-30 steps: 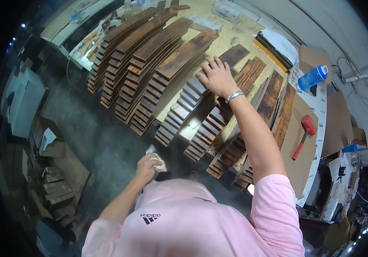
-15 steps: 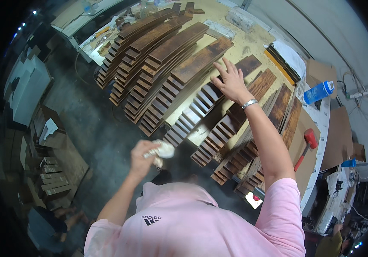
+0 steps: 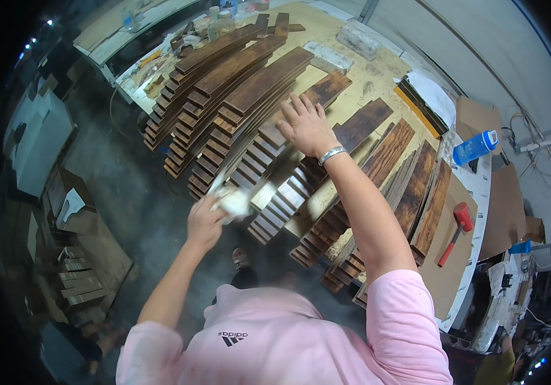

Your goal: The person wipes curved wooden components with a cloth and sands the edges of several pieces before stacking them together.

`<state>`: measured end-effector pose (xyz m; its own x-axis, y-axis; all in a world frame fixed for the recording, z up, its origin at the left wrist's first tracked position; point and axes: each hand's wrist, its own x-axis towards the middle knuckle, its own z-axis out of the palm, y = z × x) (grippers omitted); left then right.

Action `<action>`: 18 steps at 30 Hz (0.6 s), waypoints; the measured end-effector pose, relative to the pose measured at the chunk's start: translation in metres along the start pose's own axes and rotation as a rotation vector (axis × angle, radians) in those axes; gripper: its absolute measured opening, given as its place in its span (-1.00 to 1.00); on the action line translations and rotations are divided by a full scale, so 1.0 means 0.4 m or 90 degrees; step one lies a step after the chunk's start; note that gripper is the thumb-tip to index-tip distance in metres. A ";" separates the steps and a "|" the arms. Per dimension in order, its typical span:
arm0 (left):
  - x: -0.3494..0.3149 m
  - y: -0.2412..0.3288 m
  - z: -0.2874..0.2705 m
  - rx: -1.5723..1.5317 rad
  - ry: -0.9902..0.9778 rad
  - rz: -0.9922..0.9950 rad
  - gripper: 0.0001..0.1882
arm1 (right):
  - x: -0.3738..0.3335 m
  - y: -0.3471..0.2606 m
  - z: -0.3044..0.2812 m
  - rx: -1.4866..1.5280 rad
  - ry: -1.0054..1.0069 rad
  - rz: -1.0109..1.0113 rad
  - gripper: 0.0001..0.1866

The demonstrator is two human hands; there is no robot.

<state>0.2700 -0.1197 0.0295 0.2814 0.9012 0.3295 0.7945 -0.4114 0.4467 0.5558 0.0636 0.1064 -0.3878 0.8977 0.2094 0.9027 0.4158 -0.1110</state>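
Note:
My left hand (image 3: 205,222) grips a crumpled white rag (image 3: 232,204), blurred by motion, at the stepped near ends of a stack of brown wooden planks. On top of that stack, around its top plank (image 3: 332,86), rests my right hand (image 3: 309,128), palm down with fingers spread. To the left stand other stepped plank stacks (image 3: 269,77). A darker stack (image 3: 366,122) lies just to the right of my right hand, and more planks (image 3: 391,151) with mottled grain sit beyond it.
All the stacks lie on a pale worktable (image 3: 378,74). At the right are a red mallet (image 3: 462,218), a blue bottle (image 3: 474,148) and a sheet of cardboard (image 3: 445,269). Wrapped blocks (image 3: 359,40) and jars (image 3: 226,22) stand at the back. Cartons (image 3: 83,282) are on the floor at left.
My right hand has moved left from the darker stack onto the neighbouring one. My left hand has shifted slightly up with the rag, to that stack's plank ends.

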 end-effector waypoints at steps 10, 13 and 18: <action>0.251 0.128 -0.001 -0.136 0.116 0.202 -0.73 | 0.006 -0.025 -0.005 0.000 -0.018 -0.017 -0.39; 0.034 0.032 0.044 -0.146 0.113 0.076 -0.92 | 0.001 0.005 0.000 0.011 -0.007 -0.006 -0.40; -0.112 -0.066 -0.061 -0.192 0.133 -0.093 -0.83 | 0.015 0.007 -0.011 0.065 -0.018 -0.016 -0.42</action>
<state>0.2233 -0.1526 0.0234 0.0368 0.9190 0.3926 0.6159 -0.3303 0.7153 0.5570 0.0694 0.1115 -0.4170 0.8898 0.1857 0.8691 0.4501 -0.2053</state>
